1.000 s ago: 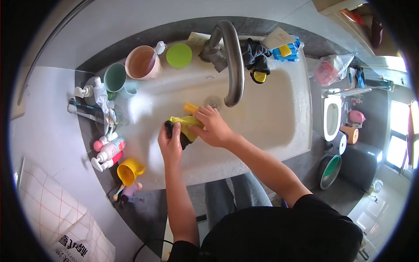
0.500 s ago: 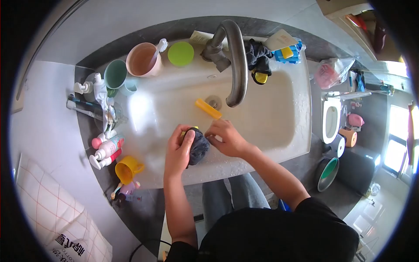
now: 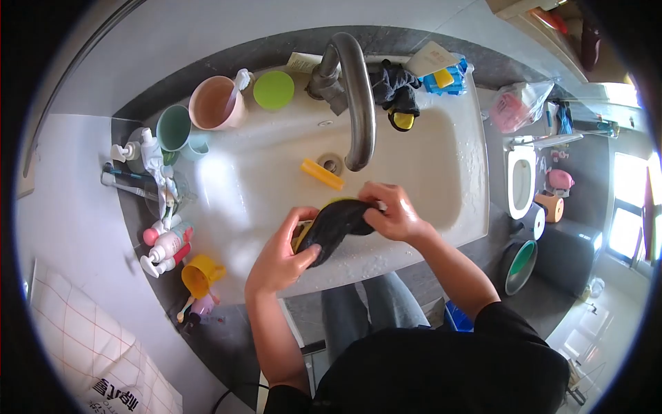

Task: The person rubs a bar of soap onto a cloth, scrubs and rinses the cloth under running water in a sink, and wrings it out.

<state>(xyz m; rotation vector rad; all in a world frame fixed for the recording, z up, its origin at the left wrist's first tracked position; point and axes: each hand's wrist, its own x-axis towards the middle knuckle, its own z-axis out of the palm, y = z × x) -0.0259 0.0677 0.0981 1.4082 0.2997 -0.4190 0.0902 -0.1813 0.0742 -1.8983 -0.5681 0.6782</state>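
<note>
Over the front part of the white sink point(image 3: 427, 165), a wet black sock with yellow edging point(image 3: 336, 231) is stretched between my two hands. My left hand point(image 3: 277, 261) grips its left end, with the thumb on top. The other end is pinched in the fingers of my right hand point(image 3: 394, 212). A yellow bar of soap point(image 3: 322, 174) lies in the basin beside the drain point(image 3: 332, 164), just beyond the sock. Above it curves the metal faucet point(image 3: 362, 103). Another dark sock with a yellow patch point(image 3: 396, 88) rests on the back rim, right of the faucet.
Along the back rim stand a pink basin-like cup point(image 3: 210, 103) with a white brush, a green lid point(image 3: 274, 90) and a teal cup point(image 3: 174, 127). Pump bottles point(image 3: 169, 245) and a yellow mug point(image 3: 200, 276) line the left side. A blue packet point(image 3: 448, 81) sits back right.
The sock, bunched in my left hand before, is now pulled out lengthwise. My right hand has moved right and taken hold of its far end. The view has shifted slightly.
</note>
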